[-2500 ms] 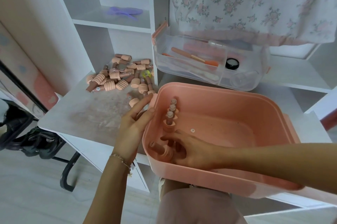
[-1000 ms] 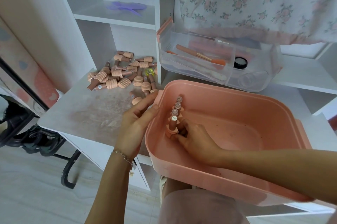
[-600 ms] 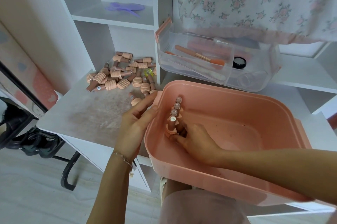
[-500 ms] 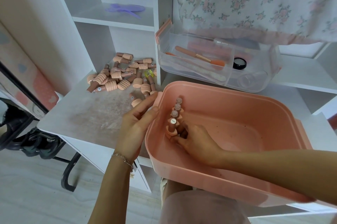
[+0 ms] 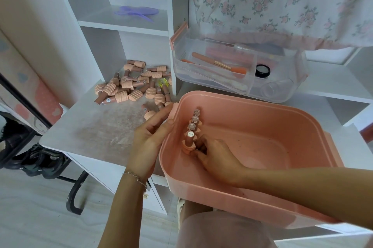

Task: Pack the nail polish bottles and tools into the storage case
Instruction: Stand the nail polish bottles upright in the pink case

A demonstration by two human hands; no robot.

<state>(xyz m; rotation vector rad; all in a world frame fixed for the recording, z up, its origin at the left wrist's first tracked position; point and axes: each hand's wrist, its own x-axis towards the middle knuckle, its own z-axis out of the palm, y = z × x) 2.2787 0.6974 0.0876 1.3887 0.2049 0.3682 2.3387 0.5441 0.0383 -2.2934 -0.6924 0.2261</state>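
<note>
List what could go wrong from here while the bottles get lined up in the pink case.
The pink plastic storage case overhangs the white table toward the lap, steadied only by the left hand; it might tip. The upright row of peach-capped nail polish bottles stands close together, so the right hand at the nearest one could topple the others.

**One head camera, looking down and forward**

The only view comes from the person's head, close above the pink case (image 5: 262, 118) at 6 o'clock. It faces the white shelves (image 5: 123, 23) towards 12 o'clock.
</note>
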